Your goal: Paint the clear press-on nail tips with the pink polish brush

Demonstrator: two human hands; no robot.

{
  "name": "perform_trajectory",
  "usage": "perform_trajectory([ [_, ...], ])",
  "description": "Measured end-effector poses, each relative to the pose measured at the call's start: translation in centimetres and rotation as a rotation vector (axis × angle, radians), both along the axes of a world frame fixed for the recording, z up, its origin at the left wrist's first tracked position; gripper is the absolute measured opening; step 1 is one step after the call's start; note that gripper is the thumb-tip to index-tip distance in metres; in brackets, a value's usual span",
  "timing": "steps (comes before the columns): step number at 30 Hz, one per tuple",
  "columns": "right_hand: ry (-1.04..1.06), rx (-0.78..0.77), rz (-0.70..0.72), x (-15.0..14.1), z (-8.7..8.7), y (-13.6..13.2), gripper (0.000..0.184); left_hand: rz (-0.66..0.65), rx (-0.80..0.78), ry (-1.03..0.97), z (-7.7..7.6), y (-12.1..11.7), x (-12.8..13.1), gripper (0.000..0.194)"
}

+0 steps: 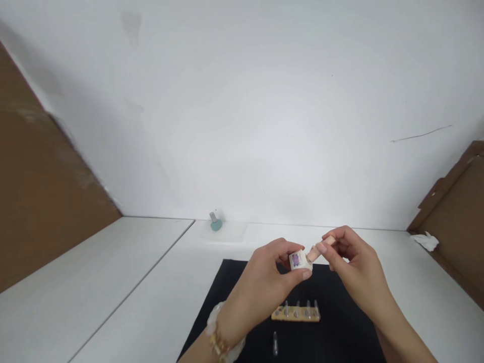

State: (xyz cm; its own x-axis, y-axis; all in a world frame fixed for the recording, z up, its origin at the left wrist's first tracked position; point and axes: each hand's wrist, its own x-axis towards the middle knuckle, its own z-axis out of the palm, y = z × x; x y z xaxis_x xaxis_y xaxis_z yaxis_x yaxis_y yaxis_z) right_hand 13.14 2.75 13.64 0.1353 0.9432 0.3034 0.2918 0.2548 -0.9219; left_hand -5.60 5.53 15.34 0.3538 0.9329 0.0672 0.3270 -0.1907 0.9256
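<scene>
Left hand: I'm seeing the left hand (257,287) gripping a small white box (298,261) with a purple print, its left fingers (280,247) closed around the box above the black mat (340,322).

Right hand: I'm watching the right hand (357,264) pinching a peach-coloured stick (329,241), its right fingers (321,247) closed on it, the stick's end touching the box.

Mat: I'm seeing a tan strip (295,313) carrying upright clear tips lying below both hands, with a clear tube (275,344) resting nearer me.

Desk: I'm seeing a teal bottle (216,224) standing far left on a translucent plate (223,233), and a crumpled white tissue (425,241) lying far right on the white desk (132,282).
</scene>
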Motion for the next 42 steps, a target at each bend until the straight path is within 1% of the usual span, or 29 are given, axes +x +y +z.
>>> perform_trajectory([
  [6, 0.183, 0.048, -0.039, -0.8, 0.3, 0.2, 0.032, 0.041, 0.139, -0.027, -0.4, 0.2, 0.0, 0.023],
  [10, 0.247, 0.090, -0.103, -1.5, -0.1, 0.3, 0.031, 0.079, 0.214, -0.042, -0.4, 0.2, 0.1, 0.020],
  [13, 0.215, 0.142, -0.204, -2.2, -0.5, -0.1, 0.027, 0.119, 0.202, -0.064, -0.4, 0.1, 0.2, 0.019],
  [17, 0.061, 0.203, -0.347, -2.5, -0.9, -0.6, 0.022, 0.128, 0.190, -0.050, -0.6, -0.1, 0.2, 0.018],
  [19, -0.003, 0.205, -0.340, -2.3, -0.9, -0.7, 0.023, 0.109, 0.204, -0.038, -0.7, -0.2, 0.2, 0.018],
  [21, -0.037, 0.181, -0.292, -1.9, -0.7, -0.7, 0.024, 0.094, 0.243, -0.027, -0.8, -0.2, 0.1, 0.019],
  [23, -0.048, 0.150, -0.247, -1.6, -0.4, -0.6, 0.026, 0.081, 0.287, -0.015, -0.8, -0.2, 0.2, 0.021],
  [27, -0.060, 0.105, -0.222, -1.2, -0.2, -0.6, 0.027, 0.072, 0.340, 0.002, -0.9, -0.2, 0.3, 0.021],
  [30, -0.014, 0.080, -0.168, -0.9, 0.0, -0.3, 0.030, 0.072, 0.352, 0.019, -0.9, -0.2, 0.3, 0.023],
  [34, 0.128, 0.069, -0.093, -0.6, 0.2, 0.3, 0.035, 0.089, 0.300, 0.009, -0.8, -0.3, 0.3, 0.028],
  [37, 0.164, 0.111, -0.130, -1.0, 0.1, 0.3, 0.033, 0.103, 0.248, -0.026, -0.7, -0.2, 0.4, 0.024],
  [40, 0.127, 0.168, -0.206, -1.6, -0.3, -0.1, 0.027, 0.115, 0.214, -0.043, -0.5, -0.2, 0.4, 0.020],
  [42, 0.114, 0.184, -0.224, -1.7, -0.6, -0.2, 0.025, 0.118, 0.209, -0.043, -0.5, -0.2, 0.4, 0.020],
])
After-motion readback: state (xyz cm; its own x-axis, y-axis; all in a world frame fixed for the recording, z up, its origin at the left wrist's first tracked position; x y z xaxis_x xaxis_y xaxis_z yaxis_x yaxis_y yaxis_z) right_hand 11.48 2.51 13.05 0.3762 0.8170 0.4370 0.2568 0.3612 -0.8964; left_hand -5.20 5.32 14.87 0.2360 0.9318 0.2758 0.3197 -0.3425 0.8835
